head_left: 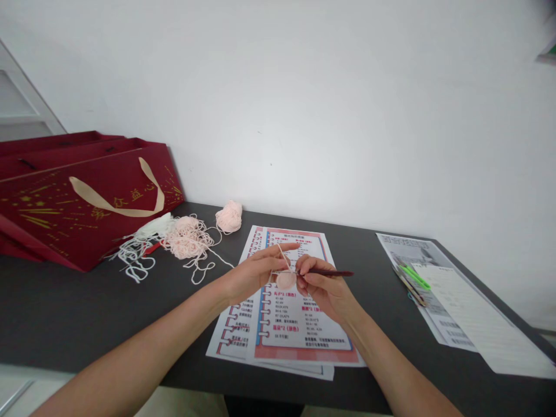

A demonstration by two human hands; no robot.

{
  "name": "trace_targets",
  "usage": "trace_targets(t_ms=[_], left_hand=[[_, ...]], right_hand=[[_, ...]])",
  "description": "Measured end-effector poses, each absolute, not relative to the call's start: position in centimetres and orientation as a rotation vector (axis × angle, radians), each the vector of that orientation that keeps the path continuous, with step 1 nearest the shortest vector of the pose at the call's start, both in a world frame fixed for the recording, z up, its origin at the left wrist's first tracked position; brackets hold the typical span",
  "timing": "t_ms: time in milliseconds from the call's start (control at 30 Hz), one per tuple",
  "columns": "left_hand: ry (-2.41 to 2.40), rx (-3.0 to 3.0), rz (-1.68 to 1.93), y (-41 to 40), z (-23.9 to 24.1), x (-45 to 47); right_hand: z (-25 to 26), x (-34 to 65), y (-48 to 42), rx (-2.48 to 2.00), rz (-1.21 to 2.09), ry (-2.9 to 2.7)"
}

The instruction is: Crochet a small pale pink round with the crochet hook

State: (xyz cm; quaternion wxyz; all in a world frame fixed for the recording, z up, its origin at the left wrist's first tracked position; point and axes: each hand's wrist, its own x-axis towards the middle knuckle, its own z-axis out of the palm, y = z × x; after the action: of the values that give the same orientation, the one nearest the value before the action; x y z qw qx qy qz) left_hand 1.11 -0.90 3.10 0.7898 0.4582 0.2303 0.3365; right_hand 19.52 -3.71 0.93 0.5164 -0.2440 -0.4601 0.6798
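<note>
My right hand (319, 284) is closed around a crochet hook (334, 272) with a dark reddish-brown handle pointing right. A small round pale pink crochet piece (286, 281) sits at the hook's tip, between my two hands. Fingers of my left hand (260, 267) pinch that piece at its left side, and the index finger is stretched out with a strand of yarn over it. Both hands are above printed pattern sheets (304, 352) on the dark table. Loose pale pink yarn (186, 237) lies in a tangle to the left, a strand trailing toward my left hand.
Dark red gift bags (87, 202) stand at the left. A pink yarn ball (229, 217) and white yarn (136, 255) lie near them. On the right are papers (473, 307), a bright green tool (414, 275) and slim pen-like tools (410, 288). A white wall (304, 116) borders the table's back.
</note>
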Motion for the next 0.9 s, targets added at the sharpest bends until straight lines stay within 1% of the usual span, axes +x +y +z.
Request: trace_targets(t_ms=[267,467,900], left_hand=[[0.638,1.222,0.794,-0.9,3.0,1.4],[0.685,1.198,0.831,-1.2,3.2,1.9],[0.685,1.115,0.798,-1.3,3.2,1.6]], right_hand=[[0.8,19.5,-3.9,-0.649,1.583,-1.058],[0.8,19.0,-4.1,-0.705,1.391,-1.13],[-0.1,18.3,-4.1,-0.769,1.334,-1.145]])
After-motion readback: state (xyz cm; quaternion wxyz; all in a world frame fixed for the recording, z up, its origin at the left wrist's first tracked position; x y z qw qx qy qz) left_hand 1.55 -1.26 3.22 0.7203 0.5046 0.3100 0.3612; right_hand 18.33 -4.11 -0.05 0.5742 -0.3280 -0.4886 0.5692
